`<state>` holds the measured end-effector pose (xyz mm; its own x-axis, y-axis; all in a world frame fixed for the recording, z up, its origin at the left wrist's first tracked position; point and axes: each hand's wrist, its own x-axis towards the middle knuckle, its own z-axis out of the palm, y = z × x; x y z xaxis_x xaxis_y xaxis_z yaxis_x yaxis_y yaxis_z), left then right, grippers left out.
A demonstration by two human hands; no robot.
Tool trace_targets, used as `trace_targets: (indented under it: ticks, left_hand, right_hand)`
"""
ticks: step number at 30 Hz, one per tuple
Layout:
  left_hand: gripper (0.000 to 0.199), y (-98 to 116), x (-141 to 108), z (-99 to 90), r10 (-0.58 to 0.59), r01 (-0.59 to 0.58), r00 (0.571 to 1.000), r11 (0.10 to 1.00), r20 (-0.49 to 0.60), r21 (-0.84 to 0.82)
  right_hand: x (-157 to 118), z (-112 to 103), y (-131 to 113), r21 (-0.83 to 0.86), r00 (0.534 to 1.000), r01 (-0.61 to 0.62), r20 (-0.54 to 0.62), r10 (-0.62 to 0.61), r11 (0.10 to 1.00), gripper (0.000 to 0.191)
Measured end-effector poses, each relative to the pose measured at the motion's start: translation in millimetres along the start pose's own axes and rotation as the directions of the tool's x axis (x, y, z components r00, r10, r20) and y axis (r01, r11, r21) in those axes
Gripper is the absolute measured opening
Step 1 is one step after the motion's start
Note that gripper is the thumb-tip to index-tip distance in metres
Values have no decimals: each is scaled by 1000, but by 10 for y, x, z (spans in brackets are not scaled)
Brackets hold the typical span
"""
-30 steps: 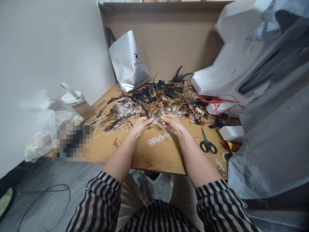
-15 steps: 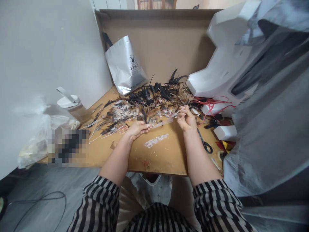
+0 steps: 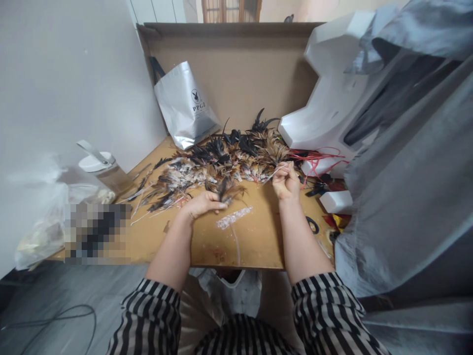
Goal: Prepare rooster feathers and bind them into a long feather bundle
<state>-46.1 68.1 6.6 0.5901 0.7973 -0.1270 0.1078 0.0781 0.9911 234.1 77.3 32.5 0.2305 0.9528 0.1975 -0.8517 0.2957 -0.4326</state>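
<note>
My left hand (image 3: 205,203) pinches a small bunch of brown and black feathers (image 3: 228,191), its tips pointing up and to the right. My right hand (image 3: 287,182) is closed on a thin whitish strand (image 3: 271,174) that sticks out to the left of the fingers; its exact kind I cannot make out. Between and below the hands lies a flat clear strip with a glittery look (image 3: 234,217). A narrow see-through ribbon (image 3: 236,246) runs from it toward the table's front edge. Behind both hands spreads a large heap of brown, black and whitish feathers (image 3: 199,170).
A silver bag (image 3: 181,108) leans against the cardboard back wall (image 3: 247,74). White foam (image 3: 321,98), red strings (image 3: 318,159) and part of black scissors (image 3: 312,225) are on the right. At left stand a lidded jug (image 3: 107,170) and a plastic bag (image 3: 44,222).
The clear ribbon stretched between my hands has left them, and one now lies on the table below. My left hand shows the feather bunch more plainly. The view has shifted slightly.
</note>
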Motion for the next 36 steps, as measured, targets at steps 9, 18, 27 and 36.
trace_targets:
  ticks: [9, 18, 27, 36]
  left_hand:
    - [7, 59, 27, 91, 152, -196, 981, 810, -125, -554]
    - [6, -68, 149, 198, 22, -44, 999, 777, -43, -629]
    - [7, -39, 187, 152, -52, -101, 964, 837, -262, -538]
    - [12, -25, 176, 159, -46, -106, 956, 866, -288, -488]
  right_hand:
    - [-178, 249, 431, -81, 966, -225, 115, 234, 971, 16]
    - [-307, 336, 742, -247, 945, -244, 157, 287, 938, 16]
    - [-246, 253, 623, -742, 974, 180, 43, -221, 646, 16]
    - [-456, 362, 750, -757, 730, 644, 651, 209, 107, 20]
